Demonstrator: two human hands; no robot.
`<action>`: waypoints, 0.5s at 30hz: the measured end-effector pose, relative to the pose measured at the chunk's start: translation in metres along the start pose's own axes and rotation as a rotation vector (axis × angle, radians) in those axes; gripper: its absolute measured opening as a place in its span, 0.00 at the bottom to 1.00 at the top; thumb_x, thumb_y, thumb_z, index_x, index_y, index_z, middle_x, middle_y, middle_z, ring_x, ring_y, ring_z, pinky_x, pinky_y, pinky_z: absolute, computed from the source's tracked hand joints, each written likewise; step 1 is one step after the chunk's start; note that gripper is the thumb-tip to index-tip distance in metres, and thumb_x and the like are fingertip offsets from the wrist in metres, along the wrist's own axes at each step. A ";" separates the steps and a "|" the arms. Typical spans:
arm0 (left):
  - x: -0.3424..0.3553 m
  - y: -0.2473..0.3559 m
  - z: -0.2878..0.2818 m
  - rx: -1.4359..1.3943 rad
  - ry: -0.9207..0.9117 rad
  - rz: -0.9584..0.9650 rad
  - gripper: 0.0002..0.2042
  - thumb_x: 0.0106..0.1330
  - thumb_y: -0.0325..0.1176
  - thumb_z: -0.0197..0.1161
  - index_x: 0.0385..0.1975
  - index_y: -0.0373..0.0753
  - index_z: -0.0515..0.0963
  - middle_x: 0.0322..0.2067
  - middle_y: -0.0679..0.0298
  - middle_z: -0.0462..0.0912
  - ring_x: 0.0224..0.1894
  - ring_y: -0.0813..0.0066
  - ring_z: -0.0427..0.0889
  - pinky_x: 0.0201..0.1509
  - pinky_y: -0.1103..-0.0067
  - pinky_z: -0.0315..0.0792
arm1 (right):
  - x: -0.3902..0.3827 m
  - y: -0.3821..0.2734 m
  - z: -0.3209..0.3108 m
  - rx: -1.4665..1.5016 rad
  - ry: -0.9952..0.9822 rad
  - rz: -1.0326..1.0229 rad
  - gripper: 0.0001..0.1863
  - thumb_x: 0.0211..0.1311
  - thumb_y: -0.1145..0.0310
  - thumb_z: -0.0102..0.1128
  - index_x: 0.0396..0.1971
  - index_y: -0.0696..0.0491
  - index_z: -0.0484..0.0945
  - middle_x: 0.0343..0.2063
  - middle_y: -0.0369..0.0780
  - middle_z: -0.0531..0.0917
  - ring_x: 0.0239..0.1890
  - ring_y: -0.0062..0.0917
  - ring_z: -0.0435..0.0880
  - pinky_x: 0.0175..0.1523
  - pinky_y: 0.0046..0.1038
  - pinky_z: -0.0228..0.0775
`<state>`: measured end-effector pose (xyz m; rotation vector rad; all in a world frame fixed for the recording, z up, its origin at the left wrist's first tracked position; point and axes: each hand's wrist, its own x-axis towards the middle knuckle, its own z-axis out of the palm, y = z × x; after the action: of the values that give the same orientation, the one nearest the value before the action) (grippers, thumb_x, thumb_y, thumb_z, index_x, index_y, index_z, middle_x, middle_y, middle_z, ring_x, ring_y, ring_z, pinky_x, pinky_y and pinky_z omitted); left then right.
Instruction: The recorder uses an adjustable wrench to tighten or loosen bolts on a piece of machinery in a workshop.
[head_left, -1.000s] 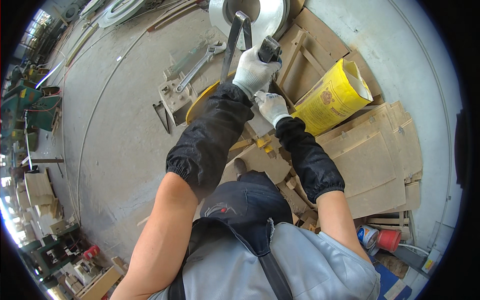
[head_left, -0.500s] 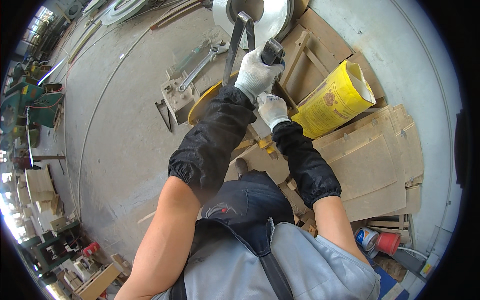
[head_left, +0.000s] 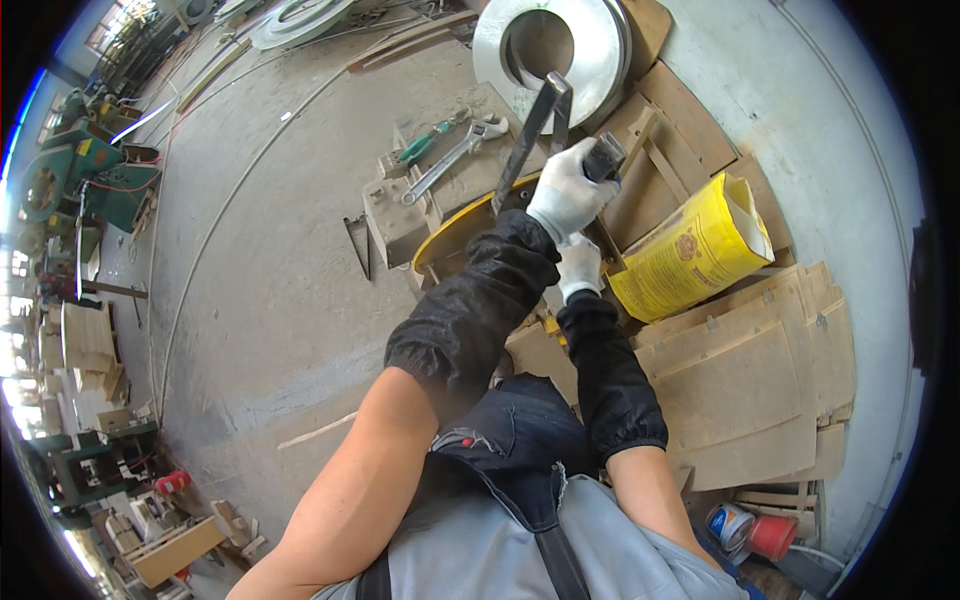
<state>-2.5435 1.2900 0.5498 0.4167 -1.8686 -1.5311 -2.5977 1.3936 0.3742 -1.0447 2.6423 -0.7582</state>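
The view has swung, so everything sits lower and farther right than half a second ago. The gloved left hand (head_left: 570, 192) wraps its fingers round a dark bar (head_left: 604, 157), whose blunt end juts beyond them. The right hand (head_left: 579, 266) is just below, partly hidden; I cannot tell its grip. An adjustable wrench (head_left: 455, 162) (beside a green-handled tool (head_left: 426, 143)) lies apart, leftward.

Wrench (head_left: 447, 164) left of the left hand (head_left: 572, 190), sack (head_left: 690, 252) right of the right hand (head_left: 580, 266)
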 end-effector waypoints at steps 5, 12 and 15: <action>-0.001 -0.005 -0.005 0.081 0.035 0.006 0.15 0.55 0.30 0.71 0.43 0.34 0.81 0.35 0.50 0.86 0.39 0.56 0.87 0.47 0.71 0.79 | -0.010 -0.012 0.000 -0.044 -0.097 -0.019 0.16 0.66 0.59 0.61 0.49 0.50 0.83 0.43 0.50 0.88 0.48 0.49 0.85 0.54 0.47 0.75; -0.003 -0.002 -0.005 -0.044 0.019 0.000 0.16 0.55 0.28 0.71 0.43 0.33 0.81 0.32 0.53 0.86 0.35 0.66 0.85 0.45 0.73 0.78 | -0.005 -0.020 0.009 0.075 -0.030 0.118 0.19 0.59 0.58 0.68 0.48 0.49 0.82 0.42 0.48 0.87 0.47 0.48 0.85 0.52 0.46 0.75; -0.001 -0.009 -0.010 -0.071 0.035 0.001 0.15 0.55 0.28 0.71 0.43 0.33 0.80 0.31 0.54 0.85 0.33 0.69 0.82 0.45 0.74 0.77 | 0.002 -0.023 0.024 0.074 -0.007 0.171 0.19 0.60 0.58 0.67 0.48 0.49 0.82 0.42 0.48 0.87 0.46 0.48 0.85 0.51 0.46 0.75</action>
<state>-2.5375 1.2804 0.5414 0.4078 -1.7820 -1.5746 -2.5767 1.3687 0.3659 -0.7892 2.6331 -0.8062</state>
